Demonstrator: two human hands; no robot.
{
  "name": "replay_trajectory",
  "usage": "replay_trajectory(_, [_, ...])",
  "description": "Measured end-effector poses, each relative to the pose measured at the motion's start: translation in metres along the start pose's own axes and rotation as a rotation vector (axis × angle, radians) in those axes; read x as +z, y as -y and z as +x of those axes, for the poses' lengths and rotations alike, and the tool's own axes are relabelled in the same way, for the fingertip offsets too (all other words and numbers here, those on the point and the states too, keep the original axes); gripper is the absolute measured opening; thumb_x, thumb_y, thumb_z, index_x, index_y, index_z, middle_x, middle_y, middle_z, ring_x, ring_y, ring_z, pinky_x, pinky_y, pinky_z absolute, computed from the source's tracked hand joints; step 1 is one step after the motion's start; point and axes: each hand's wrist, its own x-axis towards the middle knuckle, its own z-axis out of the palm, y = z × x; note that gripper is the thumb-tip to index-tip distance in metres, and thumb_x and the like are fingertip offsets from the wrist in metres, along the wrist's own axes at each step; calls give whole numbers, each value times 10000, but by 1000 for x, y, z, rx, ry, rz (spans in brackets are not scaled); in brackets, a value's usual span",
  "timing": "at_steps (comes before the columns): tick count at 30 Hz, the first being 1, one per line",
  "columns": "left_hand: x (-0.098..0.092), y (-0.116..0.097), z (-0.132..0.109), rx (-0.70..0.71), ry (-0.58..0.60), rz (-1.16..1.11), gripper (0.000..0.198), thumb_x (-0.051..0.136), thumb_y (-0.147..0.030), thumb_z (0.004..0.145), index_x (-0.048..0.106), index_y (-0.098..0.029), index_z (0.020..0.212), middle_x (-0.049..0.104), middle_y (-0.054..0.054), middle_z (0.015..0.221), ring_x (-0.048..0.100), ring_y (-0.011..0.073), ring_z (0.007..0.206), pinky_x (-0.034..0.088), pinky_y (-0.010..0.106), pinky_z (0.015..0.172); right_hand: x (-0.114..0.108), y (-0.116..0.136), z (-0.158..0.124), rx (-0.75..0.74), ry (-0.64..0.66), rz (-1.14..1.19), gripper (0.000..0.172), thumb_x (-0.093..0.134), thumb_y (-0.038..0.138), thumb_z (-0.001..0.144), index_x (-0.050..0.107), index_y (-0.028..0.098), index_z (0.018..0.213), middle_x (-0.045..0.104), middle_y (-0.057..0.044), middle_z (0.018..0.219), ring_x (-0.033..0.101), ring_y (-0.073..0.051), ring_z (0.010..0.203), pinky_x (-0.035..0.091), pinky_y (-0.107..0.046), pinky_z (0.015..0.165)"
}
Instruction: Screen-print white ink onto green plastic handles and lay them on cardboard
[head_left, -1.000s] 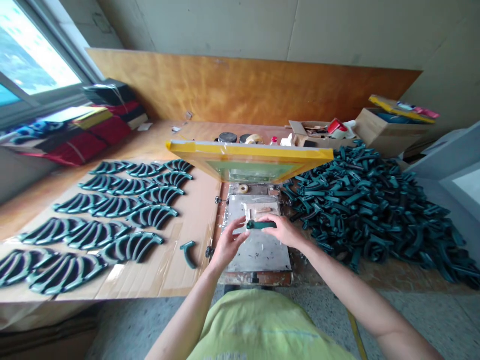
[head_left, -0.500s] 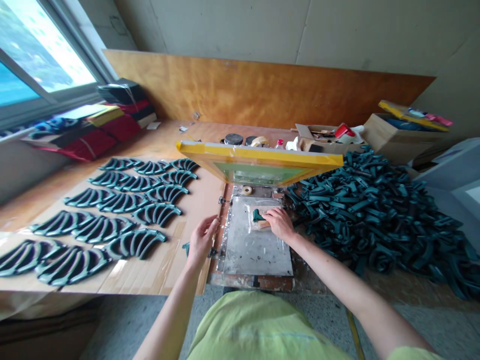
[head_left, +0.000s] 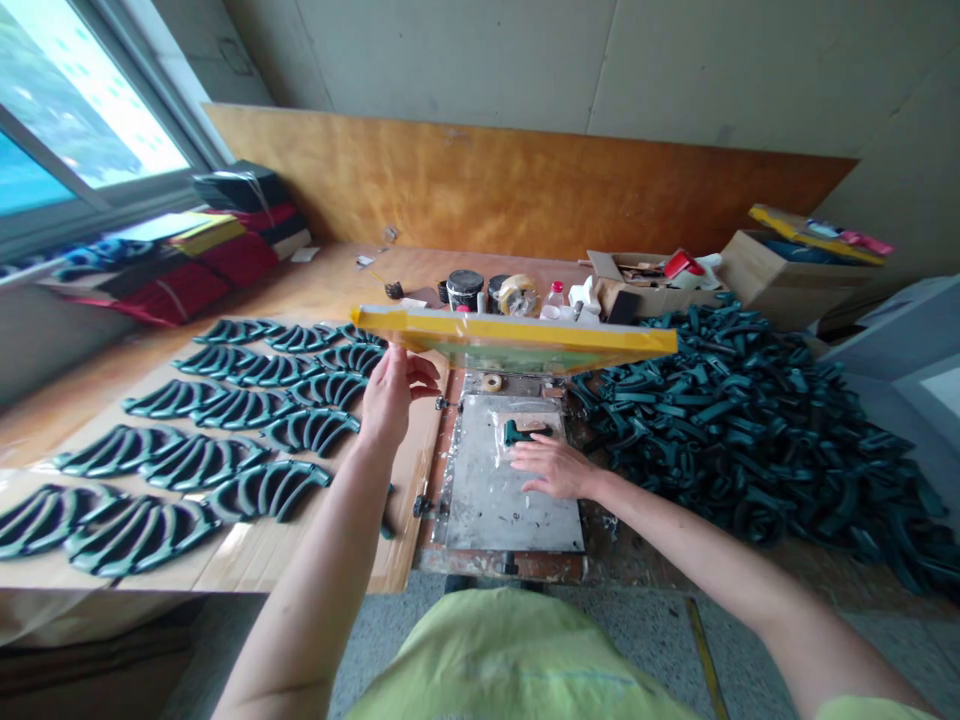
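A yellow-edged screen printing frame is tilted up over the back of a grey metal base plate. My left hand grips the frame's left corner between thumb and fingers, the exact contact partly hidden. On the plate, a small dark green plastic part lies on a taped holder. My right hand is just in front of that part, its fingers stretched out and apart, holding nothing. Another dark green part lies on the cardboard left of the plate.
Rows of curved green parts lie on cardboard at left. A big heap of green parts covers the right side. Behind the frame stand jars, tape rolls and a red-capped bottle. Cardboard boxes sit back right.
My left hand has moved forward and up to the frame's corner, and the frame has tipped lower. My right hand has let go of the green part and drawn back towards me.
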Motion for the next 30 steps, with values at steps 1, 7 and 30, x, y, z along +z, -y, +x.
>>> replay_trajectory(1, [-4, 4, -9, -11, -1, -7, 487, 526, -634, 809, 585, -165, 921, 617, 6, 705, 570, 108, 574, 516, 239, 544, -9, -1, -9, 82, -71, 10, 328, 614, 335, 883, 670, 229, 1188, 648, -68, 1267, 529, -207, 1257, 326, -420, 1115])
replay_trajectory(7, [-45, 43, -73, -333, 12, 98, 687, 508, -722, 766, 676, -149, 1108, 713, 78, 943, 665, 213, 808, 541, 315, 704, -69, -38, -26, 660, -493, -26, 356, 439, 327, 934, 720, 134, 1037, 727, -78, 1013, 664, -198, 894, 509, -293, 838])
replay_trajectory(30, [-72, 161, -109, -502, 72, 232, 815, 652, -648, 708, 512, -164, 1349, 691, 46, 856, 655, 206, 739, 514, 290, 640, -59, -31, 85, 730, -94, -413, 174, 550, 243, 863, 630, 165, 996, 689, -124, 989, 603, -239, 988, 431, -289, 788])
